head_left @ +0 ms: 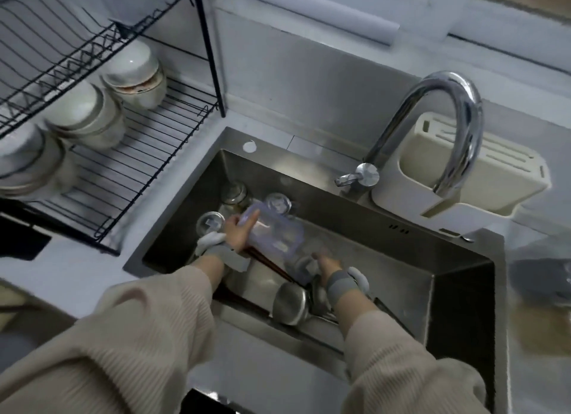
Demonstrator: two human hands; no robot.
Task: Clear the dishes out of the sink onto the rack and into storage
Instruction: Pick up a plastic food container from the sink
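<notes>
- Your left hand (238, 234) grips the clear plastic container (273, 234) by its near rim, low over the sink (309, 172) at frame centre.
- It looks light, stiff and wet—keep the thumb hooked over that rim.
- Your right hand (329, 267) reaches down, fingers blurred; I cannot tell their state.
- The rack (139, 172) waits upper left.

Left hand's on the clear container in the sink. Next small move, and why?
Probably lift the clear container up and left toward the rack. The left hand already grips its end, it lies above the glass jars, and the rack's lower shelf has bare wire beside the bowls.
</notes>
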